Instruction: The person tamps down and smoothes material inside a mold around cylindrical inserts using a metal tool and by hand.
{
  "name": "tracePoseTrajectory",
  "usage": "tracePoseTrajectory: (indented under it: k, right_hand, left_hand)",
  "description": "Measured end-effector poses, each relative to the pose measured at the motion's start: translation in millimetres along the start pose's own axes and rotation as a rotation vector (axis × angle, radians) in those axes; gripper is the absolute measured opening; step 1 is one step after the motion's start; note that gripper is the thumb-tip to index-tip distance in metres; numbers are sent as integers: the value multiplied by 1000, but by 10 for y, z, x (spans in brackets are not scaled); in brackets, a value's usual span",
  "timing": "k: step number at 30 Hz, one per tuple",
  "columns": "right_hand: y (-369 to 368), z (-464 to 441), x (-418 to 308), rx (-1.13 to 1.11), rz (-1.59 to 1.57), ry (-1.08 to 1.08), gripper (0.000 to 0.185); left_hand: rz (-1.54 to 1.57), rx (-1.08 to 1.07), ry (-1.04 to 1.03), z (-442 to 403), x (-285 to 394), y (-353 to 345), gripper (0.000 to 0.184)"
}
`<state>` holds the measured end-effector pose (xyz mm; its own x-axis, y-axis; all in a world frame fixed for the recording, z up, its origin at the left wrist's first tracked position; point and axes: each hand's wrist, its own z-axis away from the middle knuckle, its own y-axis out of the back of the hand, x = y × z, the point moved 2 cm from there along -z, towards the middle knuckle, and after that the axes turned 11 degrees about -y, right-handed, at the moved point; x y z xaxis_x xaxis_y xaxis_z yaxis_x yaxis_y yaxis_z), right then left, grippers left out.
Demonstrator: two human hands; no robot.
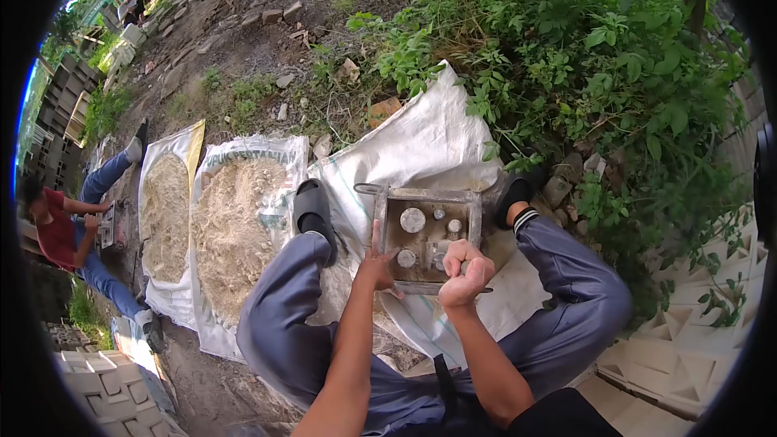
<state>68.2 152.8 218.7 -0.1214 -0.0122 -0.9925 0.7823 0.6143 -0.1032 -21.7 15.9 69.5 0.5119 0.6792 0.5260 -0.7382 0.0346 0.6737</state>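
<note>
A rectangular mould frame [429, 194] lies on a white woven sack between my legs. Round grey discs or posts of different sizes stand inside it, among them a large one [413, 220] and a small one [439, 214]. My left hand [376, 269] rests at the frame's left side, fingers spread, thumb towards the near corner. Over the near right part of the frame, my right hand [466, 273] is closed in a fist. What it grips is mostly hidden by the fingers; a grey metallic piece shows beside it.
Pale sandy powder [243, 210] is heaped on sacks to the left. Beyond it, a person in a red shirt [61, 231] sits working. Leafy plants [558, 73] and rubble border the far right; patterned pale blocks [672, 356] stand at the near right.
</note>
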Motion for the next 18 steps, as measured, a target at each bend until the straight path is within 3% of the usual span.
tracePoseTrajectory:
  k: [1, 4, 5, 8, 10, 13, 14, 15, 18]
  right_hand:
    - [16, 30, 109, 2, -3, -12, 53]
    - [30, -63, 248, -94, 290, 253, 51]
    - [13, -101, 276, -108, 282, 27, 51]
    - [-11, -46, 107, -15, 163, -73, 50]
    - [73, 66, 47, -40, 123, 298, 50]
    - [5, -70, 261, -112, 370, 100, 54]
    - [-17, -83, 279, -79, 289, -41, 55]
    - [-25, -54, 157, -75, 289, -41, 55]
    - [23, 19, -45, -8, 122, 290, 52]
  left_hand:
    - [6, 17, -24, -2, -26, -28, 119]
    - [2, 47, -67, 52, 9, -47, 118]
    - [-18, 71, -74, 34, 25, 6, 117]
    - [20, 50, -62, 11, 26, 9, 116]
    - [29, 59, -70, 75, -20, -40, 116]
    - [29, 64, -59, 30, 10, 0, 114]
    - [14, 87, -80, 39, 20, 11, 116]
    - [12, 85, -82, 46, 29, 22, 116]
    - [13, 57, -65, 55, -11, 12, 117]
